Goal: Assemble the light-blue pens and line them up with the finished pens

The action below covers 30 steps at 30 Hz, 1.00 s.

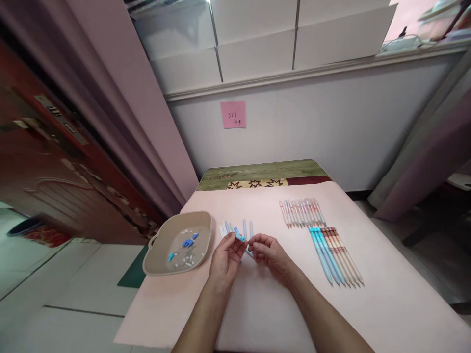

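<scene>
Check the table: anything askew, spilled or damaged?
The shallow beige tray of small blue and white parts overhangs the pink-covered table's left edge. Nothing spilled; the blue and brown pens lie in tidy rows. Left hand and right hand pinch a blue-tipped pen.

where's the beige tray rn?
Head view: the beige tray sits at the table's left edge, just left of the left hand, which pinches a blue pen piece.

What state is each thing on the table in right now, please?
left hand, shut on blue pen part
right hand, fingers pinched, contents unclear
tray, holding small blue and white parts
loose barrels, lying beside the hands
far pens, laid in a row
near pens, lined up side by side
pink note, stuck to wall
</scene>
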{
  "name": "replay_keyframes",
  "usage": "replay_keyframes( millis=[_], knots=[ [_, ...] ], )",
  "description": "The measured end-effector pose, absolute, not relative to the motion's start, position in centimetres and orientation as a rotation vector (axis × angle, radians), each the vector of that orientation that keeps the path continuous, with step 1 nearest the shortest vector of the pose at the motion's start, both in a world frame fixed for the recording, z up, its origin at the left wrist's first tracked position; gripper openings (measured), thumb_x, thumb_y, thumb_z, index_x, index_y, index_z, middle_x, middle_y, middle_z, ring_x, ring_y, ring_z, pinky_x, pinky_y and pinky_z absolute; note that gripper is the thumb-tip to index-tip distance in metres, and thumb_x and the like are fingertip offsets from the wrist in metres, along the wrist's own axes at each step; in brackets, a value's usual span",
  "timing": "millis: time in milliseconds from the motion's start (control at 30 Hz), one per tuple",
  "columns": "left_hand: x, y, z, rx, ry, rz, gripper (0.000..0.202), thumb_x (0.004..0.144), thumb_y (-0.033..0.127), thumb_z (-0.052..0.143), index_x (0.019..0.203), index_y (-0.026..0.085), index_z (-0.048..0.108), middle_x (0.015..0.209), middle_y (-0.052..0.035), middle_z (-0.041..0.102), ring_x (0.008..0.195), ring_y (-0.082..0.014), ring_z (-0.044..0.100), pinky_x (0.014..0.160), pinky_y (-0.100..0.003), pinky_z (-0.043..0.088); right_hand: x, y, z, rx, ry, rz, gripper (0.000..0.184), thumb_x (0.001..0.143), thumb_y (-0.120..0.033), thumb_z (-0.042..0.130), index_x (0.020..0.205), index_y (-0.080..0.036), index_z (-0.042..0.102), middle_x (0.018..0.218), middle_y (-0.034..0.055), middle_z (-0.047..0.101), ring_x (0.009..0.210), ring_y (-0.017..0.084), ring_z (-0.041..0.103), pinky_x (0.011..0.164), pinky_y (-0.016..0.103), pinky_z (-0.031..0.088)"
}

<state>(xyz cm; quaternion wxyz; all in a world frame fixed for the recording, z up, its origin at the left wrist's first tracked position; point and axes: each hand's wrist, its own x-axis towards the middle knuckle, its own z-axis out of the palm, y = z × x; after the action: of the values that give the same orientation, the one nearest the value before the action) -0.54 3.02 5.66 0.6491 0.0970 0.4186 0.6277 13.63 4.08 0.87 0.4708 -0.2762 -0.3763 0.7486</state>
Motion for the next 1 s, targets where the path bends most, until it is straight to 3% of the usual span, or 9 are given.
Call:
replay_keyframes(
  millis=[333,600,1000],
  knots=[
    [-0.2,3.0,5.5,0.085,0.944,1.339,0.005,0.079,0.009,0.061,0.076,0.012,0.061,0.071,-0.0051,0.067,0.063,-0.0116,0.066,0.069,-0.025,0.056,13.7,4.1,1.4,-0.694,-0.898,1.847,0.027,0.069,-0.038,0.077,0.083,-0.017,0.068,0.071,0.0004,0.062,0.054,0.008,0.048,0.050,0.021,0.037],
    [0.0,2.6,4.9,0.829,1.211,1.629,0.029,0.073,0.028,0.072,0.092,0.019,0.053,0.075,0.0014,0.064,0.069,-0.0119,0.064,0.072,-0.028,0.052,13.6,4.0,1.4,-0.720,-0.877,1.896,0.033,0.075,-0.046,0.072,0.089,-0.017,0.067,0.074,0.0034,0.066,0.056,0.009,0.054,0.052,0.021,0.039],
    [0.4,1.6,5.5,1.401,1.392,1.630,0.018,0.081,0.028,0.064,0.094,0.019,0.055,0.087,-0.0031,0.062,0.083,-0.0155,0.064,0.078,-0.028,0.052,13.8,4.0,1.3,-0.752,-0.946,1.831,0.032,0.070,-0.039,0.077,0.091,-0.017,0.068,0.079,0.0035,0.067,0.062,0.010,0.056,0.058,0.023,0.043]
  ],
)
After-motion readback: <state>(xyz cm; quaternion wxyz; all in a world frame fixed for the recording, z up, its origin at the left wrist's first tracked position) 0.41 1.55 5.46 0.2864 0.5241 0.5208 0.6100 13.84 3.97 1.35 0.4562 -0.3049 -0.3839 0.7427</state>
